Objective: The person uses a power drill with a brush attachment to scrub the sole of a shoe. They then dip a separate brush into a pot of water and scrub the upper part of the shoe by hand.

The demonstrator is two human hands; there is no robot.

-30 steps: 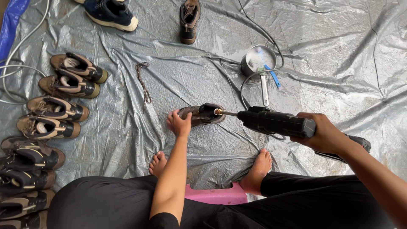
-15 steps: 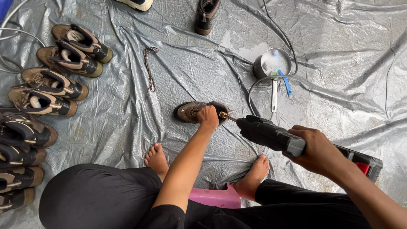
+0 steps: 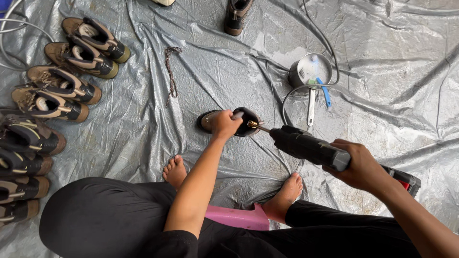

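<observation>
While my left hand (image 3: 224, 123) clamps the brown shoe (image 3: 229, 122) on the grey tarp (image 3: 382, 62) just beyond my feet, my right hand (image 3: 358, 165) grips the black spray gun (image 3: 311, 147), its brass nozzle (image 3: 256, 126) pointing left at the shoe's right end, the shoe lying left to right.

No packages, signs or screens are in view. No label can be made out on any item: any marking on the shoes, the pan or the power tool is too small or blurred to tell.
</observation>
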